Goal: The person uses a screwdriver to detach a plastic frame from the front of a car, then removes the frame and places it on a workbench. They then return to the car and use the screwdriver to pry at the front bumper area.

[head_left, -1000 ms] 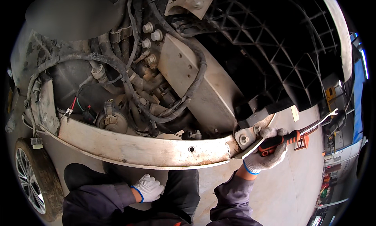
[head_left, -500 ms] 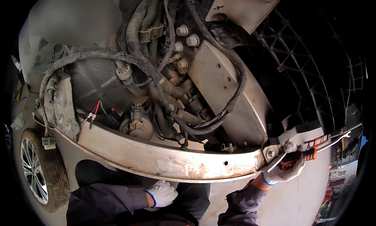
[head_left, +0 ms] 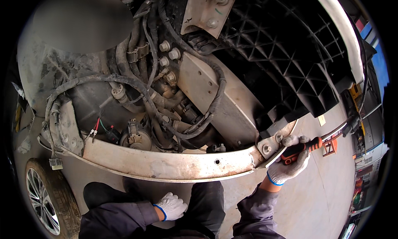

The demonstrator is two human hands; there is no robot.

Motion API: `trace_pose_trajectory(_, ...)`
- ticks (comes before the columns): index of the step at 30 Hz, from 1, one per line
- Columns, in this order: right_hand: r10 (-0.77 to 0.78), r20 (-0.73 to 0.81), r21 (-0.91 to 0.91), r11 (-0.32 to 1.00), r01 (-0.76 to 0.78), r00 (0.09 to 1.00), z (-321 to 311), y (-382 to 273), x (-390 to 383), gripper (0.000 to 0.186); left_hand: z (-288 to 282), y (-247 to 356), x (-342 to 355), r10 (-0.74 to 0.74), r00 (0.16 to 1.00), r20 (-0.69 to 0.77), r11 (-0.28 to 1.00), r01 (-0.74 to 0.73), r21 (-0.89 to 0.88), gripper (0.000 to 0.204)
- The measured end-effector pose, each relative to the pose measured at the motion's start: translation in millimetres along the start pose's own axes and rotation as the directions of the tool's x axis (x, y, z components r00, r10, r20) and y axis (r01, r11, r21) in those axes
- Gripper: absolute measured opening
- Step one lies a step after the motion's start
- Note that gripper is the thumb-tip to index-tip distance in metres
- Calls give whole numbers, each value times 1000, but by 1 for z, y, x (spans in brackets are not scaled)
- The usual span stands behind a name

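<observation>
My right hand (head_left: 290, 160), in a white glove with a blue cuff, is closed around the black-and-orange handle of a pry tool (head_left: 314, 143). Its thin metal shaft points up and right toward a dark part (head_left: 351, 125); where the tip lies I cannot make out. The hand is just beyond the right end of a pale, rust-stained metal beam (head_left: 157, 164), beside a bolted bracket (head_left: 267, 148). My left hand (head_left: 171, 206), gloved alike, is curled in front of my legs, below the beam and apart from it, with nothing visible in it.
Behind the beam, a thick dark wiring harness (head_left: 215, 98) loops over hoses and a round horn-like part (head_left: 137, 139). A black ribbed plastic panel (head_left: 290, 69) spreads across the upper right. A loose connector (head_left: 55, 163) hangs at left above a wheel (head_left: 43, 197).
The view has shifted rightward, showing more of the ribbed panel. My right hand still holds the pry tool, whose shaft now points more steeply upward. The left hand stays curled.
</observation>
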State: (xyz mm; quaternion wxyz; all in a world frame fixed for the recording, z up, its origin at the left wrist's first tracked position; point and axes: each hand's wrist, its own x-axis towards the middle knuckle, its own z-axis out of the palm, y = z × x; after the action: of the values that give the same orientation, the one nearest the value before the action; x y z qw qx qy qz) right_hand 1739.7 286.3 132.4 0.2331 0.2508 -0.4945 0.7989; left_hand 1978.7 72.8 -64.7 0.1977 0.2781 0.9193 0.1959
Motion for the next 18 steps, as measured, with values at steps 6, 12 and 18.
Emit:
trace_pose_trajectory(6, 33, -86, 17, 999, -31, 996, -6, 1, 1, 42, 3, 0, 2, -1, 1000, 0, 1000, 1, 20, 31)
trace_pose_trajectory(12, 101, -112, 46, 994, -97, 989, -7, -2, 0, 44, 4, 0, 5, -2, 999, 52, 999, 0, 38, 33)
trace_pose_trajectory(18, 147, -103, 46, 989, -143, 984, 1, -3, 2, 25, -5, -5, 8, -73, 979, 192, 997, 65, 51, 39)
